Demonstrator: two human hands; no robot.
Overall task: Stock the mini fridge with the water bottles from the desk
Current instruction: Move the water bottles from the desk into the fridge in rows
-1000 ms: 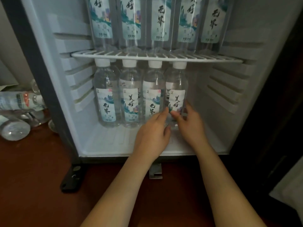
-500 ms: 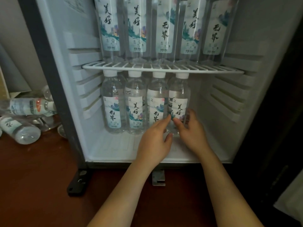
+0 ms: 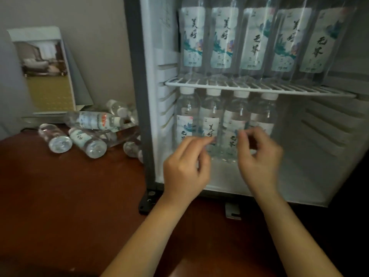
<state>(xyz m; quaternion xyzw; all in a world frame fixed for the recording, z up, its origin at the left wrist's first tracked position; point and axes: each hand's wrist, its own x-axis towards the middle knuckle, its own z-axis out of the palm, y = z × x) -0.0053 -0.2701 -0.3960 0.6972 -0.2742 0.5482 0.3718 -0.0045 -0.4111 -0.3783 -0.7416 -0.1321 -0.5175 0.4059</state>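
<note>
The left hand point(image 3: 185, 170) and right hand point(image 3: 259, 166) hover before the open white mini fridge point(image 3: 329, 140), fingers loosely curled, grasping nothing. Clear plastic water bottles point(image 3: 87, 140) lie on the dark brown desk point(image 3: 60, 192), at the left. It is best to take one by its middle and stand it upright at the right of the lower row of bottles point(image 3: 211, 118).

A framed room photo card point(image 3: 46, 70) leans against the wall point(image 3: 95, 27).

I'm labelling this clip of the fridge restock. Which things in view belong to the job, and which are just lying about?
Job: mini fridge, wire shelf, stocked bottles, loose bottles lying on the desk.
Lying about: propped-up photo card.
</note>
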